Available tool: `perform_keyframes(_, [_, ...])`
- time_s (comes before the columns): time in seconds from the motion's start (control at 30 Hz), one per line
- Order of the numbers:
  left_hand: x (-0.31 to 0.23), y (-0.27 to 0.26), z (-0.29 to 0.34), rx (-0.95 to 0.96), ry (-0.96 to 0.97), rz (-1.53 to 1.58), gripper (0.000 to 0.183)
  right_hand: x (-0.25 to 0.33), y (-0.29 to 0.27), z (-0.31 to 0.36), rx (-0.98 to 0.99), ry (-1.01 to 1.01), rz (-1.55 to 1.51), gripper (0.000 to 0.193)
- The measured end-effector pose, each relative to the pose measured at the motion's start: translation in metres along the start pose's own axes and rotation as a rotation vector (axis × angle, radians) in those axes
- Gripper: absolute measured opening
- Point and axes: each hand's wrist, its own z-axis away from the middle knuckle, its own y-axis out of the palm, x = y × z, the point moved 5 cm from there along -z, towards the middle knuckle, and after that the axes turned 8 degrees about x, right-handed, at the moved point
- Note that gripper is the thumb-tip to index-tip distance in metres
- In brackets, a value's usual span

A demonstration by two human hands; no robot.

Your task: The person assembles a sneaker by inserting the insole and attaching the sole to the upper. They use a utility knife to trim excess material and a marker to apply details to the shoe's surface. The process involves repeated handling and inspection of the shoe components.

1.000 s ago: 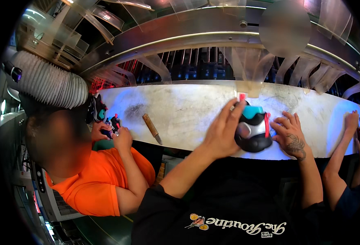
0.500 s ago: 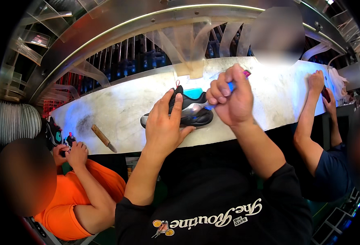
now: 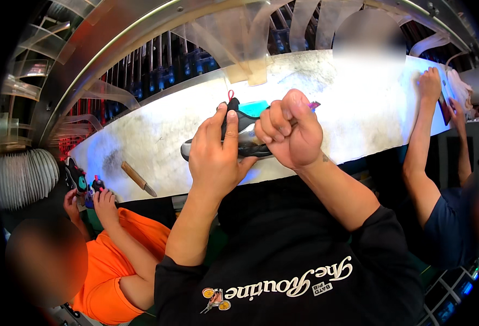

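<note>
A black and grey sneaker (image 3: 245,137) with a turquoise inside and a red pull loop lies on the white worktable (image 3: 179,130) before me. My left hand (image 3: 216,149) grips it from above, its fingers over the heel end and its thumb along the near side. Closed in a fist, my right hand (image 3: 292,130) is at the toe end and hides most of it. From that fist sticks the purple-pink end of a slim tool (image 3: 315,105); the rest of the tool is hidden, so its kind cannot be told.
A wooden-handled knife (image 3: 136,176) lies on the table to my left. A person in orange (image 3: 109,271) handles a small shoe at the left; another in dark blue (image 3: 448,228) works at the right. Clear plastic strips (image 3: 250,49) hang at the machine opening behind the table.
My right hand has come left and closer over the sneaker's toe, turning its fist. The left hand keeps its hold. The whole view has shifted slightly.
</note>
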Motion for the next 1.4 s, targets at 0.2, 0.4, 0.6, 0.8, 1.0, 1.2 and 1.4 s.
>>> perform_keyframes(0.2, [0.004, 0.002, 0.008, -0.042, 0.038, 0.020, 0.108, 0.009, -0.008, -0.003, -0.212, -0.040, -0.127, 0.031])
perform_keyframes(0.4, [0.003, 0.000, 0.010, -0.028, 0.032, 0.005, 0.109, 0.084, -0.008, -0.002, 0.018, -0.207, 0.695, 0.016])
perform_keyframes(0.6, [0.002, 0.006, 0.012, -0.093, 0.084, -0.030, 0.103, 0.030, 0.010, 0.010, 0.213, 0.220, 1.707, 0.089])
perform_keyframes(0.8, [0.002, 0.004, 0.005, -0.130, 0.079, -0.046, 0.087, 0.022, 0.022, 0.005, 0.188, 0.384, 1.826, 0.086])
perform_keyframes(1.0, [-0.013, -0.003, -0.004, -0.019, 0.041, -0.147, 0.092, 0.069, -0.008, -0.025, -0.144, 0.215, 0.970, 0.032])
perform_keyframes(1.2, [-0.027, 0.000, -0.010, -0.058, 0.014, -0.231, 0.084, 0.031, 0.010, -0.023, -0.130, 0.104, 0.334, 0.031])
perform_keyframes(1.4, [-0.029, 0.012, 0.006, -0.192, 0.022, -0.237, 0.083, 0.049, 0.003, -0.046, -0.117, 0.568, 0.740, 0.047])
